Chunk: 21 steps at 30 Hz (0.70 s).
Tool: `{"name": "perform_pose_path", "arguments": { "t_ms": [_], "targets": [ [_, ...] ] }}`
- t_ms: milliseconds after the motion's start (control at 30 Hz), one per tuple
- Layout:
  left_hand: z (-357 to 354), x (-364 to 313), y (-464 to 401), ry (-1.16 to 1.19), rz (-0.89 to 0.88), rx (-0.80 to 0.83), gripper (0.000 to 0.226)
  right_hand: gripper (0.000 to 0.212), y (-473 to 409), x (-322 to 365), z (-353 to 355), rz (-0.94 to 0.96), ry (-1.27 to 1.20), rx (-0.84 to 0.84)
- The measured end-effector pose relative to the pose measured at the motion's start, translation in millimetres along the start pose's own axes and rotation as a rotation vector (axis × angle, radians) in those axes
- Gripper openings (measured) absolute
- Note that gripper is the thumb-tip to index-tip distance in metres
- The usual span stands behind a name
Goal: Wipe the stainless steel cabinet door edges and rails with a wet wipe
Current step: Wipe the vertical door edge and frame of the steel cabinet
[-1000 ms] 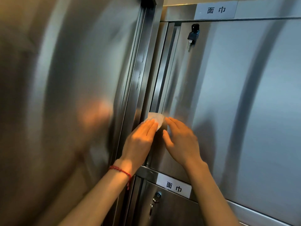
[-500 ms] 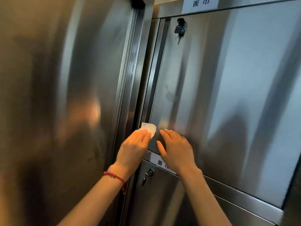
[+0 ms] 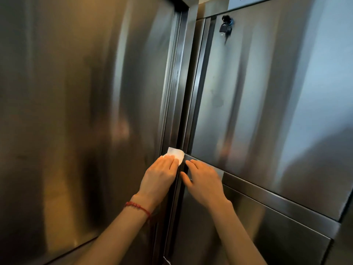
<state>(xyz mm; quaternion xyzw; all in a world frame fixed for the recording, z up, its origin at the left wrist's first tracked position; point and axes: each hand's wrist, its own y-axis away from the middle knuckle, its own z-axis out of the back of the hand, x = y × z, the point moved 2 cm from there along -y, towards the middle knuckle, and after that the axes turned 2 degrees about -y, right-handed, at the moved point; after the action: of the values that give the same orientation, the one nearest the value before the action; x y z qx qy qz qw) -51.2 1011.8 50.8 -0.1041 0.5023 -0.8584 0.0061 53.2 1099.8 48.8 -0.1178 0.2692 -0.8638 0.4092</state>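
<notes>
A white wet wipe (image 3: pixel 176 153) is pressed against the vertical steel rail (image 3: pixel 178 104) between two cabinets, under the fingers of my left hand (image 3: pixel 160 176). That wrist wears a red string bracelet. My right hand (image 3: pixel 203 180) lies flat with fingers together on the lower left corner of the right cabinet door (image 3: pixel 267 104), over the horizontal rail (image 3: pixel 277 199) beneath it. The two hands sit side by side with the dark door gap between them.
A large steel panel (image 3: pixel 80 115) fills the left. A key with a black fob (image 3: pixel 225 28) hangs in the lock at the right door's upper left. A second steel door (image 3: pixel 257 238) sits under the horizontal rail. A white label (image 3: pixel 246 0) peeks in at the top.
Both hands have slid down the rail with the wipe, from mid-door to the door's bottom corner. The view has tilted down and left, and my right hand now covers the lower door's label.
</notes>
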Motion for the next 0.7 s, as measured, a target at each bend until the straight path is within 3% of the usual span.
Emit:
{"name": "perform_pose_path", "arguments": {
  "t_ms": [233, 700],
  "targets": [
    [40.8, 22.5, 38.1, -0.013, 0.03, 0.07, 0.06, 0.053, 19.6, 43.7, 3.3, 0.011, -0.083, 0.051],
    [125.4, 60.6, 110.0, -0.156, 0.092, 0.105, 0.06, 0.052, 53.2, 151.5, 12.4, 0.172, -0.194, 0.069]
  ]
}}
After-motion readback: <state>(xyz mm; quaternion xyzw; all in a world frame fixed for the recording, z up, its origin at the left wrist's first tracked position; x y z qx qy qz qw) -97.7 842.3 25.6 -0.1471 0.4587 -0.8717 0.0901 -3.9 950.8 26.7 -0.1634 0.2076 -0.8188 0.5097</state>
